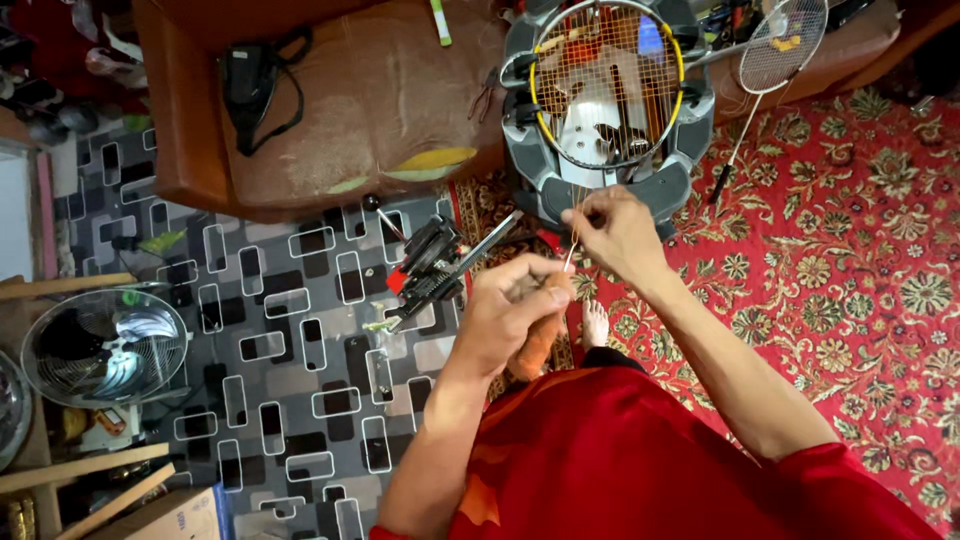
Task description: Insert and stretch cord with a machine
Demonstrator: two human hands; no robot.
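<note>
A: Pale, thin string (573,238) is what we log first. It runs from the bottom of the racket (606,85) clamped flat in the grey stringing machine (540,190), down toward us and into both hands.

B: Agreed. Which hand do we put nearer the frame?

A: The right hand (618,232). It sits just below the machine's near edge, fingers pinched narrow on the string where it leaves the frame. The left hand (510,315) is lower and closer to the body, closed around an orange-handled tool (537,350), with its thumb and fingertips meeting the string's lower end.

B: So the long axis?

A: We read it as nearly straight up and down in the head view, frame end far, free end near. The 2 hands lie along that line, right above left, close but not touching as far as we can tell.

B: Surroundings?

A: Black clamp tool (435,265) just left of the hands; a second racket (780,45) leans on the brown sofa (380,100); red patterned carpet (850,250) below.
</note>
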